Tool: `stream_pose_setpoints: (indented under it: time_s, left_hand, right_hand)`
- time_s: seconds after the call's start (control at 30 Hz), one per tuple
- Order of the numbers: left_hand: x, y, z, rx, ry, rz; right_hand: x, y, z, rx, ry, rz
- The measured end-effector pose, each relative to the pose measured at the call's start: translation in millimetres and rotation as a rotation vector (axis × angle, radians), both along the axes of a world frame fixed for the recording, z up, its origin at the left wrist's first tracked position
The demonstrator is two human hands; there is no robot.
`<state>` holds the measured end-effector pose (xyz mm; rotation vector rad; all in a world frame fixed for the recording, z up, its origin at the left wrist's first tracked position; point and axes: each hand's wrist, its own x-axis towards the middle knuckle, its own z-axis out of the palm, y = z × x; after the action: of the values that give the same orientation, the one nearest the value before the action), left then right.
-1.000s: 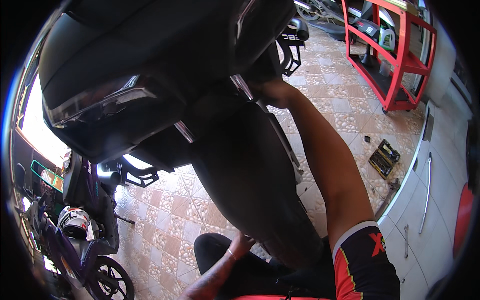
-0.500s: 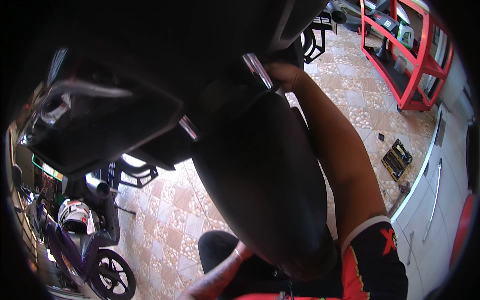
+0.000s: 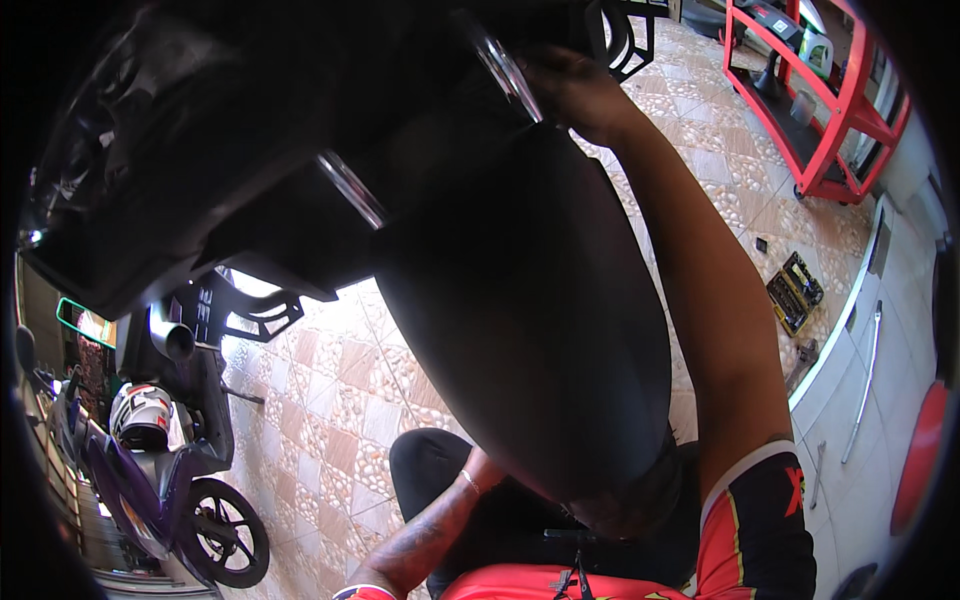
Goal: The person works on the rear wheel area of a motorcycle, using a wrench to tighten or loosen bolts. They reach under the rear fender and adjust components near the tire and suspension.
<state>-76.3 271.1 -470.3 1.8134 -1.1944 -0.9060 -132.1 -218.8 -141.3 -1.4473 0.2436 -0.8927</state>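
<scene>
A motorcycle's long black front fender (image 3: 520, 330) fills the middle, pointing down toward my lap. Two shiny chrome fork tubes, the left one (image 3: 350, 190) and the right one (image 3: 505, 75), run from its top into the dark front bodywork (image 3: 150, 190). My right hand (image 3: 580, 95) is up beside the right fork tube, arm stretched along the fender's right side. Its fingers are in shadow and partly behind the tube, so their grip does not show. My left hand (image 3: 484, 468) reaches behind the fender's lower left edge, its fingers hidden.
On the right stand a red wheeled cart (image 3: 850, 110) with bottles and a yellow-black tool case (image 3: 795, 293) on the pebble-patterned floor. A long metal bar (image 3: 863, 380) lies on white tiles. At left are a purple motorbike (image 3: 130, 490) and a white helmet (image 3: 143, 415).
More length of both chrome fork tubes shows above the fender. My right hand has moved up in the picture along with the bodywork. My left hand stays low behind the fender.
</scene>
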Motion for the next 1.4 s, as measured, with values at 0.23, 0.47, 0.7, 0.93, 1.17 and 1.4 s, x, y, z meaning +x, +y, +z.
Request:
stream_pose_setpoints:
  time_s: [0.23, 0.47, 0.7, 0.93, 1.17, 1.4]
  left_hand:
    - [-4, -10, 22, 0.002, 0.111, 0.074]
    - [-3, -18, 97, -0.036, 0.217, 0.281]
    - [2, -43, 221, -0.304, 0.280, 0.485]
    - [-1, -64, 318, -0.579, 0.186, 0.436]
    - [9, -107, 370, -0.761, 0.039, 0.381]
    - [30, -156, 400, -0.746, -0.372, 0.258]
  right_hand:
    - [-38, 55, 29, -0.526, 0.026, -0.620]
    - [-51, 105, 68, -1.000, -0.102, -0.789]
    - [-31, 115, 84, -1.138, 0.061, -0.700]
    - [6, 101, 78, -1.269, -0.066, -0.779]
    - [20, 96, 79, -1.760, 0.270, -0.887]
    - [24, 81, 86, -1.799, 0.395, -0.816]
